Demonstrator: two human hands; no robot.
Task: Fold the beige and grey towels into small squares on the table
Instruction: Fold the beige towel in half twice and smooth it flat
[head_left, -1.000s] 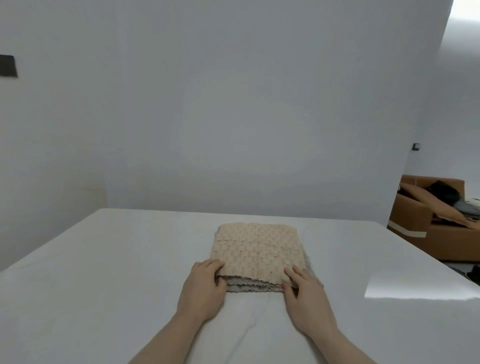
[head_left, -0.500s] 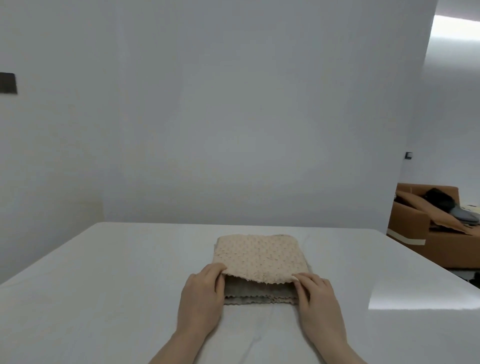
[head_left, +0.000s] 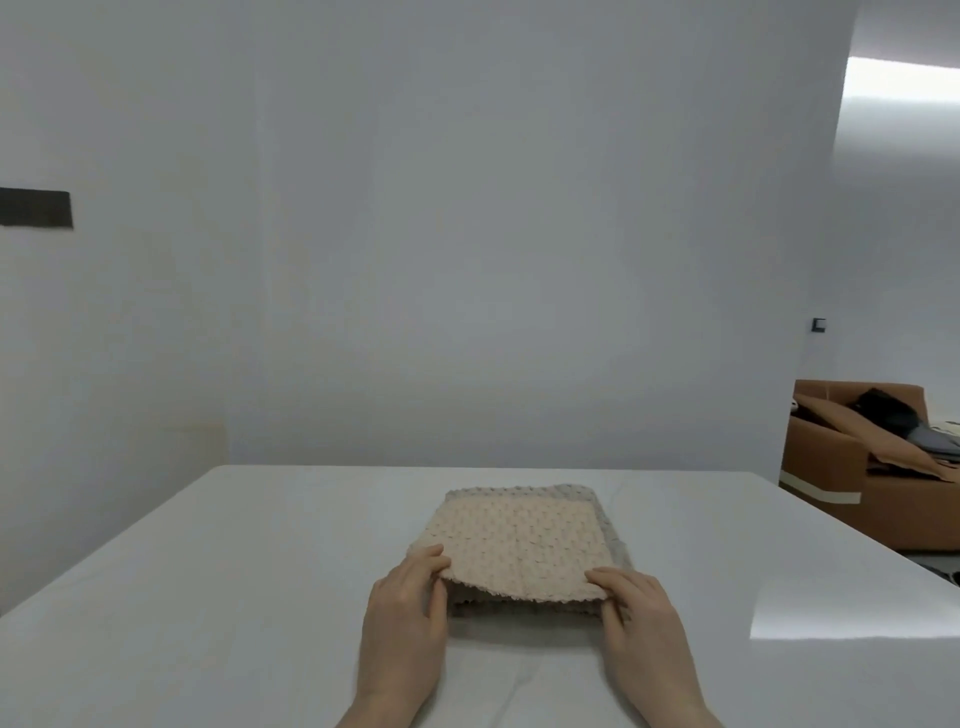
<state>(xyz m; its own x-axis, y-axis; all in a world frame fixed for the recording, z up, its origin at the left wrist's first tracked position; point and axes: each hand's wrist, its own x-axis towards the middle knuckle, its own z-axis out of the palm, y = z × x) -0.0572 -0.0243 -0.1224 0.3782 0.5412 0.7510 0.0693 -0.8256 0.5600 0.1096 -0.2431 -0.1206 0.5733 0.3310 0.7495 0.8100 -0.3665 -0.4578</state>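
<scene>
A folded beige towel lies on top of a grey towel in the middle of the white table. Only the grey towel's right edge, far edge and near edge show beneath the beige one. My left hand pinches the near left corner of the beige towel, fingers on top and thumb under the edge. My right hand pinches the near right corner the same way. The beige towel's near edge is raised slightly off the grey layers.
A plain white wall stands just behind the table's far edge. To the right, past the table, a brown sofa carries dark clothes. A dark strip hangs on the left wall.
Both hands have lifted the beige towel's near edge a little and shifted it, so the grey layers show under it. The camera has tilted up and the stack now sits lower in view.
</scene>
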